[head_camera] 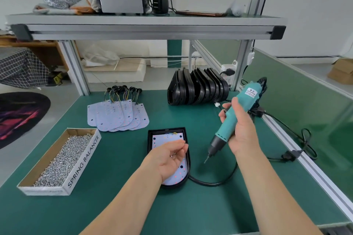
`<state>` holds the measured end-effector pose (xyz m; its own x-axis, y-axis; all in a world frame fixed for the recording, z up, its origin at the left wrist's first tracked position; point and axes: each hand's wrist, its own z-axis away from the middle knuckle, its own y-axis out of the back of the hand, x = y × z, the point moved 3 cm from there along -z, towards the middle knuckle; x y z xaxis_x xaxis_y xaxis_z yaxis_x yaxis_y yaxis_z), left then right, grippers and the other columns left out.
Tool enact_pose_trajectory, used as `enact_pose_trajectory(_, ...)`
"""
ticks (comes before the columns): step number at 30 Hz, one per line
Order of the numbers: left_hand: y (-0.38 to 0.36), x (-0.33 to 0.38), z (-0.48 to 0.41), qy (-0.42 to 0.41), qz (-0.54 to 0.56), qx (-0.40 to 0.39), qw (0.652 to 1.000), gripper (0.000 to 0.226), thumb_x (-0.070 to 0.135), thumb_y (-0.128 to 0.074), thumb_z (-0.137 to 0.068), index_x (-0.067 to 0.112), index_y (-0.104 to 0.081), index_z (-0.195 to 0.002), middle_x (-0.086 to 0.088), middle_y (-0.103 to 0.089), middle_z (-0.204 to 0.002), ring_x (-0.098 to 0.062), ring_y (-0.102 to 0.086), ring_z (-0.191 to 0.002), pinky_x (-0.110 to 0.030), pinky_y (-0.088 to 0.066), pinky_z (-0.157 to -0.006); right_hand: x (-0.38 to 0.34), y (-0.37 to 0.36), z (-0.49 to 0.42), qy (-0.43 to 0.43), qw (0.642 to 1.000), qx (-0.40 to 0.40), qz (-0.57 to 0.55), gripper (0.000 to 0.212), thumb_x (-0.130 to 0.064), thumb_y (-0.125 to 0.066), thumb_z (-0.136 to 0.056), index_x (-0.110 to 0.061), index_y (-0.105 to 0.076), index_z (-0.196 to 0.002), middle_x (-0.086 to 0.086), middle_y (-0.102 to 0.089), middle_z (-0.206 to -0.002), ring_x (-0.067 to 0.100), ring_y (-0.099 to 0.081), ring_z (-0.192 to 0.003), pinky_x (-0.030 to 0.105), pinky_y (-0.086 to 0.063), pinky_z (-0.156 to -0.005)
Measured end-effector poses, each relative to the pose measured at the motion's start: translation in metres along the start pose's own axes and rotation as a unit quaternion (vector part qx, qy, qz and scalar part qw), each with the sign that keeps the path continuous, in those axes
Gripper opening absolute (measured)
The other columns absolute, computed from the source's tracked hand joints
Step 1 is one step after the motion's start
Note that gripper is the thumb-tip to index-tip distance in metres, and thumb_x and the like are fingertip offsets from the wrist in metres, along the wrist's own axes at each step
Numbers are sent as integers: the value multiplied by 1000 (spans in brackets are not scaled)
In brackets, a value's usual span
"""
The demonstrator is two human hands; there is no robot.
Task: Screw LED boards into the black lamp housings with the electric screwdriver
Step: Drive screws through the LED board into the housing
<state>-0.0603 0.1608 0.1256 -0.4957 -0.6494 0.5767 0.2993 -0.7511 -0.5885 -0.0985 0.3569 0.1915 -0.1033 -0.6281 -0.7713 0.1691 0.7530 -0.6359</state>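
A black lamp housing (150, 139) lies on the green mat with a white LED board (177, 176) seated inside it. My left hand (170, 156) hovers palm up over the board, fingers curled, with a small screw in the palm. My right hand (240, 129) grips the teal electric screwdriver (236, 112), tilted, its bit pointing down at the mat just right of the housing. Its black cable (214, 182) loops around the housing's near end.
A cardboard box of screws (61, 162) sits at the left. Several loose LED boards with wires (118, 114) are fanned out behind. A row of black housings (198, 87) stands at the back. An aluminium rail (298, 150) and the screwdriver's power cord (305, 139) run along the right.
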Motion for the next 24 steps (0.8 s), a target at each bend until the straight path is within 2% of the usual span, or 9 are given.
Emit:
enact_pose_trajectory(4, 3, 0, 2, 2, -1, -13, 1000, 5, -6, -61, -93, -5, -66, -93, -14, -72, -75, -17, -71, -56, -18, -56, -51, 1, -22, 10, 77, 996, 39, -25, 15, -20, -79, -84, -19, -65, -88, -5, -68, -75, 6, -63, -63, 18, -54, -65)
enact_pose_trajectory(11, 4, -1, 3, 8, -4, -36, 999, 13, -2, -55, -99, -6, -66, -92, -15, -72, -73, -17, -70, -56, -20, -56, -50, 6, -42, 12, 154, 977, 146, -19, 24, -16, -78, -83, -20, -55, -83, -13, -59, -56, 7, -54, -54, 20, -48, -57)
enact_pose_trajectory(17, 6, 0, 5, 14, 3, -40, 999, 14, -2, -54, -99, -6, -65, -92, -15, -72, -72, -17, -69, -56, -21, -56, -50, 14, -55, 13, 186, 972, 142, 22, 25, -25, -78, -75, -21, -54, -75, -9, -55, -57, 9, -51, -53, 19, -45, -54)
enact_pose_trajectory(24, 3, 0, 6, 15, 7, -36, 999, 13, -3, -54, -99, -6, -65, -92, -15, -71, -71, -17, -69, -55, -20, -56, -50, 19, -56, 10, 194, 970, 140, 39, 24, -22, -78, -80, -22, -54, -73, -10, -55, -55, 7, -51, -53, 17, -45, -54)
